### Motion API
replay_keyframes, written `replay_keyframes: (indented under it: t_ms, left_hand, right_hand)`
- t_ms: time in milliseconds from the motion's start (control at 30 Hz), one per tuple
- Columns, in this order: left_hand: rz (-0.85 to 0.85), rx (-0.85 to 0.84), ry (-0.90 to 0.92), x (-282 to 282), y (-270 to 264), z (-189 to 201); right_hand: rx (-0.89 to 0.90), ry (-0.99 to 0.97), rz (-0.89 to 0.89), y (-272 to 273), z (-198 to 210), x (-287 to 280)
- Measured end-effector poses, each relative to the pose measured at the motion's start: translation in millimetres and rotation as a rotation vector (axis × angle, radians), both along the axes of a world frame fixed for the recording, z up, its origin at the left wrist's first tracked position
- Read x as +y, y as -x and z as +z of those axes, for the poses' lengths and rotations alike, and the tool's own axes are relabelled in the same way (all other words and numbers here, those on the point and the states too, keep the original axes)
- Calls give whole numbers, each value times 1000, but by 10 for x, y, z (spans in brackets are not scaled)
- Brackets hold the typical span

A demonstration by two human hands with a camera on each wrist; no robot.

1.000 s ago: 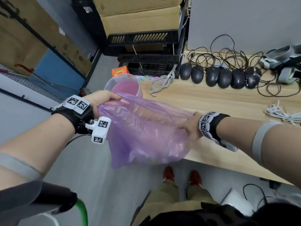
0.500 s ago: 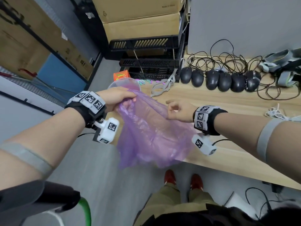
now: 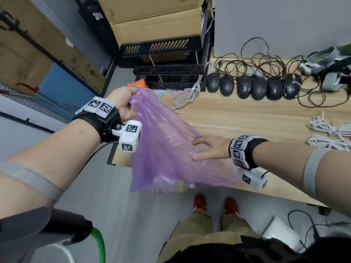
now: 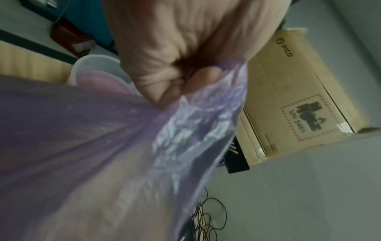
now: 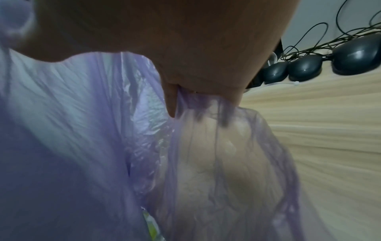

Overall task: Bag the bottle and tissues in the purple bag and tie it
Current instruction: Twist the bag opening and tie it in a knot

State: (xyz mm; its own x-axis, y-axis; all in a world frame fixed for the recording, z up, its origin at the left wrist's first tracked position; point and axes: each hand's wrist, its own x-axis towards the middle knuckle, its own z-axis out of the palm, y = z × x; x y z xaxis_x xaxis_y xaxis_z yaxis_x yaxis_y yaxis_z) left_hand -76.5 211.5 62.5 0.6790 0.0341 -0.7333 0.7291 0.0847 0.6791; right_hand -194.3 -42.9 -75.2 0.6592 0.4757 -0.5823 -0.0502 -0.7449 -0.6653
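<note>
The left hand [image 3: 124, 103] is clenching the gathered top corner of the purple bag [image 3: 167, 149], holding it up over the bench [image 3: 247, 118] edge. To the right, the right hand [image 3: 210, 149] is pinching another bunch of the bag's film, while pale contents are sagging blurred in its bottom.

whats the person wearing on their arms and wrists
Both arms are bare, each with a grey band near the elbow. The left hand and right hand have black wrist wraps carrying white blocks printed with black square markers; thin black cables run from them.
</note>
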Motion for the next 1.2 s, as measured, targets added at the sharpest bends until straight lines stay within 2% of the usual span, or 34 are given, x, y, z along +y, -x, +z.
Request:
replay_keyframes:
  t_ms: [133,267,433,500,567,600,667,767,800,867,933,1000,1067,1200]
  left_hand:
    - [133,-19,14,40,-69,-129]
    - [219,-108,42,-73,-63,-159]
    - [247,-174,135,-225,-99,-191]
    - [231,-172,198,-275,-125,-188]
    - [117,-113,229,-324,-122,-167]
    - [6,-67,204,-353,-102,-147]
    - [-298,-19,5,-443,-32,-111]
    - [-676,-160,-389,-586,83,-182]
    - [-750,-222,-440,-633,133,-216]
    - [-876,-284,-407,-712,223,-302]
    - [-947,-287,-336,-768,295,-339]
    - [-976,-281,-286,-804,311,-350]
    - [-972,-292,-238,-823,312,-311]
    - [-909,-391,-164,-707,304,-322]
  right_hand:
    - [9,-40,44,7,127,17]
    - [59,-66,85,83,198,80]
    - [34,-176,115,158,257,191]
    - [-57,-92,125,182,214,241]
    - [-228,74,107,134,135,302]
    - [-298,113,39,92,98,316]
    - [-277,85,-196,-20,65,340]
    - [-61,-231,-716,-178,117,325]
    - [-7,-350,-847,-223,147,328]
    - [136,-647,-995,-297,276,354]
    - [317,-922,-1001,-358,377,354]
    - [423,-1063,-885,-398,426,323]
    - [517,-1091,-784,-395,447,300]
    - [621,-1042,-819,-396,449,238]
